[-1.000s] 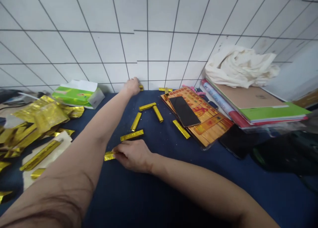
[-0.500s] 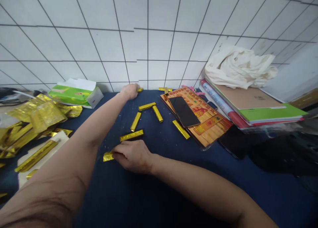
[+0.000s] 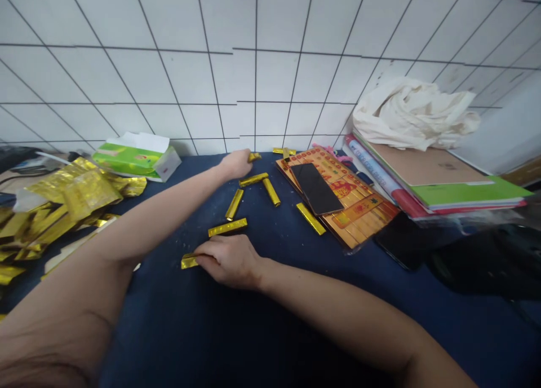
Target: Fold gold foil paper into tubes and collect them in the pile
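Rightward and a touch off the tiled wall, the left hand has been shifted since half a second ago, and the far gold strip has been carried along with it. Out there at full stretch, that strip is held at the fingertips, just in front of the wall; the left fingers look closed on it, though most of them are hidden behind the back of the hand. Down in front, the right hand has been kept in its place, and the near gold strip is pinched between thumb and fingers, its free end poking out to the left over the blue cloth. Just beyond the right knuckles a crosswise gold bar is seen, then a slanted gold bar, and past those two more are set as a corner, an upper bar and a side bar. Over to the right, a lone bar is left beside the orange sheets, on which a dark phone is laid. Far left, gold foil is heaped near a green box.
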### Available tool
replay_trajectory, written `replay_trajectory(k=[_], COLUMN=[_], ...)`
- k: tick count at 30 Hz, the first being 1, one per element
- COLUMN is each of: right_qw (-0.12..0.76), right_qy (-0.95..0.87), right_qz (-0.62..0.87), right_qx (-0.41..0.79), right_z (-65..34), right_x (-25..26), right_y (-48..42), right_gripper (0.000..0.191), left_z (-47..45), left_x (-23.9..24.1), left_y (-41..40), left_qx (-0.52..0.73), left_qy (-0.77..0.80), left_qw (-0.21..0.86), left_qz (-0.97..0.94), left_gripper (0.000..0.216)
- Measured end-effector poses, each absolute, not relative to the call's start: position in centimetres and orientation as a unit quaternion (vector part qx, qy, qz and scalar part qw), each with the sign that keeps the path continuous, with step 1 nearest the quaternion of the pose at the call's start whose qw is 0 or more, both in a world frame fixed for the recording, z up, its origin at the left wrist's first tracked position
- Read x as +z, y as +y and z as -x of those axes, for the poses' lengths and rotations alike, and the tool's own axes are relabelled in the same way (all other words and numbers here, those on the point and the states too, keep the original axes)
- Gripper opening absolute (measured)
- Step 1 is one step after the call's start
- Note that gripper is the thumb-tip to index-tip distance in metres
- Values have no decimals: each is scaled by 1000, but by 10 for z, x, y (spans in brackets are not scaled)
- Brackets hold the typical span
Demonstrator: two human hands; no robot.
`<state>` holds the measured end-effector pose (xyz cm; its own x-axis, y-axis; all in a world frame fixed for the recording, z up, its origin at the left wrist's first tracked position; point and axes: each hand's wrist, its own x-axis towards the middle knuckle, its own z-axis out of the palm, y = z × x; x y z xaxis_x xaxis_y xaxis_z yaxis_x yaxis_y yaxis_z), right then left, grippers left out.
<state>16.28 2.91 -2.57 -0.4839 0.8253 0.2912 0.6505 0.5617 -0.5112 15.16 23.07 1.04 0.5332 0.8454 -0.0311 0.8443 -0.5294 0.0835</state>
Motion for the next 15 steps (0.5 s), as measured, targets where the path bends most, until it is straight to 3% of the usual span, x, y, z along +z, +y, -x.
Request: replay_trajectory(k=[2,8,15], right_qw=[257,252,264], right_qy=[-845,-843,-843], right_qz=[439,444,433], right_qx=[166,171,177], right_z=[-163,-163,-164], right_x=[-26,-25,-26], right_y=[29,29,29], right_gripper=[27,28,26], left_z=[-167,-190,-178], left_x=[9,4,8], left_y=[208,145,127], left_qx=[-4,-6,-40], left_qy=[475,436,339], left_qw=[63,66,88], left_qz=[-878,-898,-936], left_gripper=[30,65,40])
